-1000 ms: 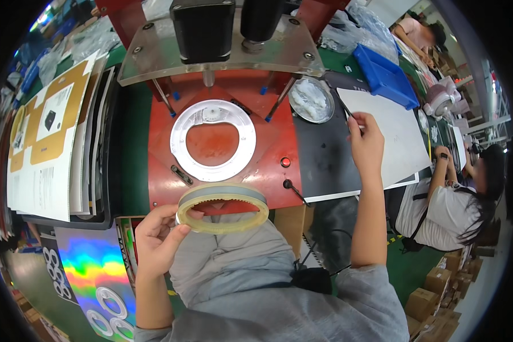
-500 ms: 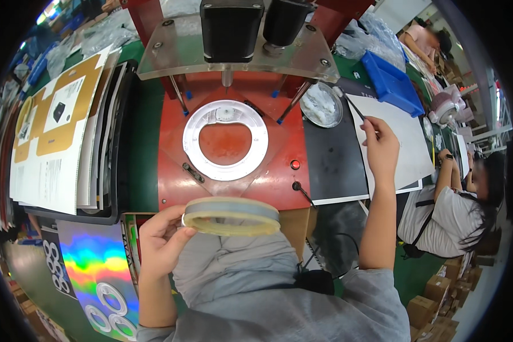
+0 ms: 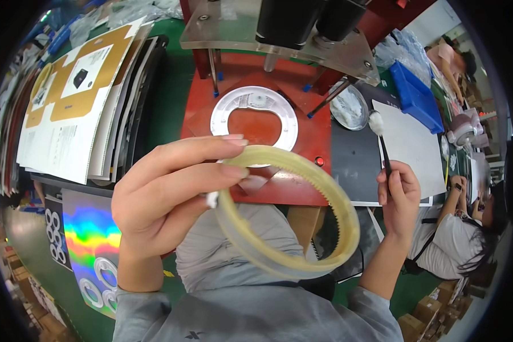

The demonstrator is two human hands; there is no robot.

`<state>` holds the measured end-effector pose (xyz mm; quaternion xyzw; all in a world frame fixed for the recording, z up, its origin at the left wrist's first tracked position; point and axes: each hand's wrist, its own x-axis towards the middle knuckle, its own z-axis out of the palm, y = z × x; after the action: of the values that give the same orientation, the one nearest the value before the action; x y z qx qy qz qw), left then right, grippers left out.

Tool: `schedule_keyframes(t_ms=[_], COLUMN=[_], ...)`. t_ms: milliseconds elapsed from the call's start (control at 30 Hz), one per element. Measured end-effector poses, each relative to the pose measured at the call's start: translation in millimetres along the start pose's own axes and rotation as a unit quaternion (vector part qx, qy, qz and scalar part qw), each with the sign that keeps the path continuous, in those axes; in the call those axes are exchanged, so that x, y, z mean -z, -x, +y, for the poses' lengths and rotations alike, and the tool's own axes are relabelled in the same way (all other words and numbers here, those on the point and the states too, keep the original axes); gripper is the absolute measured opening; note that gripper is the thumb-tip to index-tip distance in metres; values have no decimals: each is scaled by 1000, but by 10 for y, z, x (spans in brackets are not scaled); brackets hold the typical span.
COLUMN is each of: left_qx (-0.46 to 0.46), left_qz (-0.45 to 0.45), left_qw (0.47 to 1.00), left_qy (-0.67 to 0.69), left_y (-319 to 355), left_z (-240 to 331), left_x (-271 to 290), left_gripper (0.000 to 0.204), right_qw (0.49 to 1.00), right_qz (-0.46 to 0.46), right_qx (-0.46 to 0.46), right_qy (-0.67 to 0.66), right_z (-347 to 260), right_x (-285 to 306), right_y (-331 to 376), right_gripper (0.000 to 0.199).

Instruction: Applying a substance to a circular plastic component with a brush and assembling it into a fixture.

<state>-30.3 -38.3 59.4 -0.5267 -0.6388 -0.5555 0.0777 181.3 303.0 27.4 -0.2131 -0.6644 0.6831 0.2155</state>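
Observation:
My left hand [image 3: 165,194] pinches the left rim of a pale yellow, translucent ring gear [image 3: 347,228], its fingers on top and the thumb hidden. The ring is tilted, showing small teeth along its inner wall. A dab of white paste sits on its left side by my fingers. In my right hand [image 3: 402,196], closed around its dark handle, a slim brush [image 3: 386,151] points up and away, its tip covered in a white lump. Beyond it stands a round dish [image 3: 347,105] of white paste. A white ring-shaped part [image 3: 225,119] lies on the red machine base [image 3: 202,108], partly behind my left hand.
A clear plate [image 3: 228,37] with black motors and metal posts overhangs the red base. Stacked cardboard sheets [image 3: 68,125] stand at left. A blue tray [image 3: 413,97] and white sheet [image 3: 404,148] lie at right. Another person [image 3: 461,239] sits at far right.
My left hand has raised the ring gear closer and tilted it, so its opening and teeth now show. My right hand has drawn the brush nearer, away from the dish. The view has shifted.

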Motion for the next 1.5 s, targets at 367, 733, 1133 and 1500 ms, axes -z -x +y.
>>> schedule_keyframes(t_ms=[367, 733, 1133, 1500], left_qx=[-3, 37, -112, -169], left_qz=[-1, 61, -172, -205], left_qw=[999, 997, 972, 947], left_qy=[33, 44, -118, -181], left_y=[46, 242, 57, 213], left_z=[-87, -23, 243, 338], left_x=[-56, 21, 105, 48], left_gripper=[40, 35, 29, 31], right_qw=[965, 850, 639, 791], right_qz=[-125, -190, -396, -586], right_qx=[146, 327, 251, 19], right_qy=[178, 366, 610, 176], right_z=[-472, -697, -1674, -823], right_x=[-710, -1076, -1127, -492], right_y=[51, -58, 29, -632], right_gripper=[22, 28, 27, 23])
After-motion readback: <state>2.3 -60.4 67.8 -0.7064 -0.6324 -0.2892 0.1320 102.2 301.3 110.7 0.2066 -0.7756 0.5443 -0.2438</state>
